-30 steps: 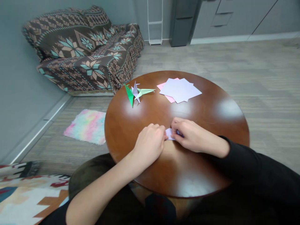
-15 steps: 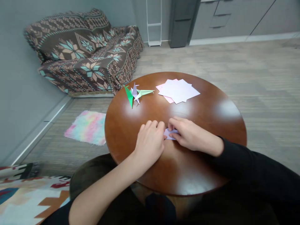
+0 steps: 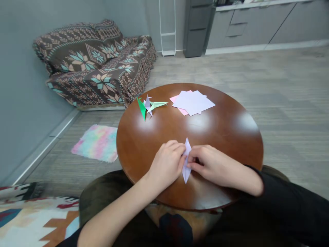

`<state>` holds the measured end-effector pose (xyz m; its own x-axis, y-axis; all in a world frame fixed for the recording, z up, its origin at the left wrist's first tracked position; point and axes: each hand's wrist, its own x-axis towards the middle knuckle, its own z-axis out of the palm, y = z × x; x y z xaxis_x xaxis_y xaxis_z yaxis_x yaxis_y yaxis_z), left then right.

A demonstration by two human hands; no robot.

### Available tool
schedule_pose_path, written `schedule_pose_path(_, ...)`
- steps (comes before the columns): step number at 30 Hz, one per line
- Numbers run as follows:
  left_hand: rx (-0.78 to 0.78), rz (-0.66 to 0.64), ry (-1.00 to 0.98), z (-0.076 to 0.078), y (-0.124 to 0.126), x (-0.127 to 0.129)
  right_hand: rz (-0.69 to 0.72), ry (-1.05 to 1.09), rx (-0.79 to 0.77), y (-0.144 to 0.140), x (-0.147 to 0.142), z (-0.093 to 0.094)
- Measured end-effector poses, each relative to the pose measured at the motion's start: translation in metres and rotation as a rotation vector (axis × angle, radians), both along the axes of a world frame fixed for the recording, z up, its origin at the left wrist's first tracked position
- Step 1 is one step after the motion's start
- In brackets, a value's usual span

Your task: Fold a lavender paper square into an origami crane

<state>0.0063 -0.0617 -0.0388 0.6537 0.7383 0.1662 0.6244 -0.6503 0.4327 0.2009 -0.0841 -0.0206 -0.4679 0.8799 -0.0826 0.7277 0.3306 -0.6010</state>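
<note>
A folded piece of lavender origami paper (image 3: 186, 175) stands lengthwise between my hands, a narrow diamond with a split point at its far end. My left hand (image 3: 169, 159) is closed on its left edge, fingers curled over the upper part. From the other side my right hand (image 3: 205, 161) pinches the right edge between thumb and fingers. Parts of the paper are hidden under the fingertips. Beyond, at the table's far left, sit folded paper cranes: a dark green one (image 3: 141, 109), a purple one (image 3: 147, 103) and a pale green one (image 3: 157, 105).
A stack of lavender and pink paper sheets (image 3: 193, 103) lies at the far side of the round brown table (image 3: 226, 137). A patterned covered sofa (image 3: 102, 65) stands beyond on the left, with a pastel fluffy mat (image 3: 96, 142) on the floor.
The lavender paper, mostly covered by the hands before, now shows lengthwise, pointing away from me. Both hands have come slightly nearer to me, and the view has tilted up a little.
</note>
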Motion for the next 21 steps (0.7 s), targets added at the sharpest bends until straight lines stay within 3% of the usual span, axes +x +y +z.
schedule_pose_path(5, 0.027, -0.037, -0.165, -0.017, 0.003, -0.014, -0.241, 0.125, 0.123, 0.022, 0.020, -0.013)
schedule_pose_path(8, 0.051, -0.023, -0.191, -0.021, 0.002, -0.016, -0.276, 0.110, 0.243, 0.031, 0.018, -0.026)
schedule_pose_path(21, 0.104, -0.039, -0.117, -0.020, -0.009, -0.011, -0.334, 0.094, 0.197, 0.036, 0.007, -0.039)
